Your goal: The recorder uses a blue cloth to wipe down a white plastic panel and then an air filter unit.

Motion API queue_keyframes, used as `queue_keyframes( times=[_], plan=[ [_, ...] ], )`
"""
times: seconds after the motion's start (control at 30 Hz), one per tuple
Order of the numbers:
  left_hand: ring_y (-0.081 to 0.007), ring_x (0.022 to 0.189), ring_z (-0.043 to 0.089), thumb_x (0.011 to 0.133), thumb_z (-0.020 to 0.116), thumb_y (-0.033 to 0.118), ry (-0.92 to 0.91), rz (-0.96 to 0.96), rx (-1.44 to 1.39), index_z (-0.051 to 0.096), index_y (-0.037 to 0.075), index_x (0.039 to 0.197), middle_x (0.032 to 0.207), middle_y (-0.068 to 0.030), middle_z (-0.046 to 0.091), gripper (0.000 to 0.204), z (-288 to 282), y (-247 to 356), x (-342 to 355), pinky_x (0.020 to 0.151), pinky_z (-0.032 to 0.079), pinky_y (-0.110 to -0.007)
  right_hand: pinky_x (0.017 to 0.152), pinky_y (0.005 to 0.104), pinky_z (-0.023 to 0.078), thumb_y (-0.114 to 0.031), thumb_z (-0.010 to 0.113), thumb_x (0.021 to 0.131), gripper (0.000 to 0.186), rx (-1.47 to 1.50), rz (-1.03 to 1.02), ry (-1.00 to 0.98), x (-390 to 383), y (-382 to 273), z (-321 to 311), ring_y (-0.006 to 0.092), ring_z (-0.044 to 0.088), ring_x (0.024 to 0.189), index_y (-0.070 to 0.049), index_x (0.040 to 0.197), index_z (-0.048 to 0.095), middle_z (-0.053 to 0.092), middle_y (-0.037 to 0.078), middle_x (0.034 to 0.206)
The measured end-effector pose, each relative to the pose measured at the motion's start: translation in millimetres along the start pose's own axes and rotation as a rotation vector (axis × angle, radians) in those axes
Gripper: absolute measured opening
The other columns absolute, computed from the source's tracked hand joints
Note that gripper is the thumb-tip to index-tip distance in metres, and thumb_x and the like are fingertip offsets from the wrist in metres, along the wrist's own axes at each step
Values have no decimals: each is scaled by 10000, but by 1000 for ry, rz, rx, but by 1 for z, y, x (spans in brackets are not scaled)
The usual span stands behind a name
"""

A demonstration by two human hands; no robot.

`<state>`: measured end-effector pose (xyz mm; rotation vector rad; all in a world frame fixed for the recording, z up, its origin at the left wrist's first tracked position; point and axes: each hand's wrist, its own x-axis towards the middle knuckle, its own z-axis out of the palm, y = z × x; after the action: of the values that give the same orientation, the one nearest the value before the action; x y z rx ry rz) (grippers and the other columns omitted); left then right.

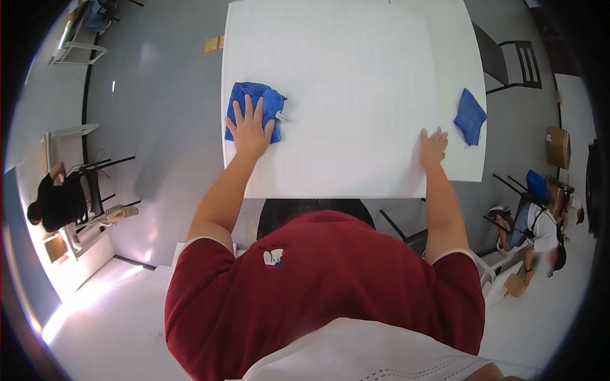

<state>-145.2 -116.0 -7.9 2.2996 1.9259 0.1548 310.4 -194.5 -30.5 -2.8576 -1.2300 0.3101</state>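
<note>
A blue piece of fabric (273,99), loosely folded and wrinkled with a small white tag at its right side, lies on the left part of the white table (356,95). My left hand (251,134) rests flat on it with the fingers spread, covering its middle. Near the table's right side my right hand (433,150) is at the white surface, fingers extended and holding nothing. Beyond it, by the right edge, lies a smaller blue folded fabric piece (470,118), apart from that hand.
A dark chair (499,57) stands beside the table's far right side. Seated people are at the far left (63,197) and far right (543,222). A cardboard box (558,147) is at the right; a black seat (270,219) sits under the near edge.
</note>
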Motion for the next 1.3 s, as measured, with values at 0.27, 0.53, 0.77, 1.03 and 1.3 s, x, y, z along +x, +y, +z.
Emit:
queue_keyframes(
  times=[0.27,0.53,0.77,1.03,1.3],
  plan=[
    [-429,1316,123,824,526,382,-124,31,-31,309,159,1367,1438,-165,202,625,3,60,-66,945,129,-688,991,572,230,-549,414,845,729,27,26,-36,1,-5,-5,326,137,1335,-79,1373,236,157,187,1440],
    [-399,1324,138,818,546,366,-148,429,-194,351,261,1347,1450,-134,198,574,10,141,-38,979,139,-656,1001,566,218,-551,407,844,736,26,38,-68,1,-4,-3,328,128,1337,-79,1378,223,149,193,1440],
    [-322,1312,230,800,569,308,-42,445,-184,414,287,1303,1415,-82,306,526,14,136,-6,998,200,-595,1009,566,201,-550,409,844,740,59,24,-71,-2,-4,-7,332,114,1341,-72,1378,225,129,198,1447],
    [-303,1282,312,871,479,267,101,-143,165,393,234,1316,1422,-56,305,454,10,-35,12,1000,282,-520,1011,565,199,-554,411,841,745,53,31,-66,2,-2,-7,324,115,1344,-74,1380,224,130,194,1448],
    [-277,1139,486,922,394,258,515,-988,-1411,480,52,1205,1241,-114,505,361,-41,-148,-28,948,399,-422,999,576,218,-580,408,833,739,9,62,-52,9,-1,4,319,119,1345,-119,1382,227,137,170,1454]
  ],
)
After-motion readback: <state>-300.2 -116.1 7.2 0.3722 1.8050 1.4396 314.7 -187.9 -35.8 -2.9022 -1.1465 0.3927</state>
